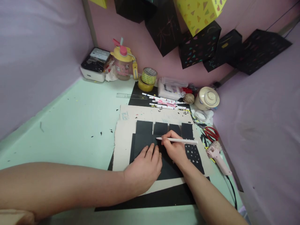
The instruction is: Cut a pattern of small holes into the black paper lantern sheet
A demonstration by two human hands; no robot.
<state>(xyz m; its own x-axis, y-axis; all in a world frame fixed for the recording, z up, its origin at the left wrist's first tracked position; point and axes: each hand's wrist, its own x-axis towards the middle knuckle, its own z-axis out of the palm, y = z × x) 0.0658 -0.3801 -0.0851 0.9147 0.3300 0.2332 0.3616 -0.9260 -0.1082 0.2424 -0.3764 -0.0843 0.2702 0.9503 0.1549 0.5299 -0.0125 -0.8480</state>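
- Your left hand lies flat and palm down on the black paper, fingers loose, gripping nothing.
- The black paper rests on a beige card on the green table.
- Your right hand pinches a white pen, its tip touching the paper.
- Red scissors and a glue gun lie just right of the card.

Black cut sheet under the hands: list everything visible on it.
The black sheet looks like matte paper, lying flat on a beige board. Its top edge is cut into four rectangular flaps with slits between. The right panel carries small light triangular marks or holes. The left hand presses flat on its lower middle; the right hand rests on it, holding a white pen-like tool whose tip touches the sheet just below the flaps.
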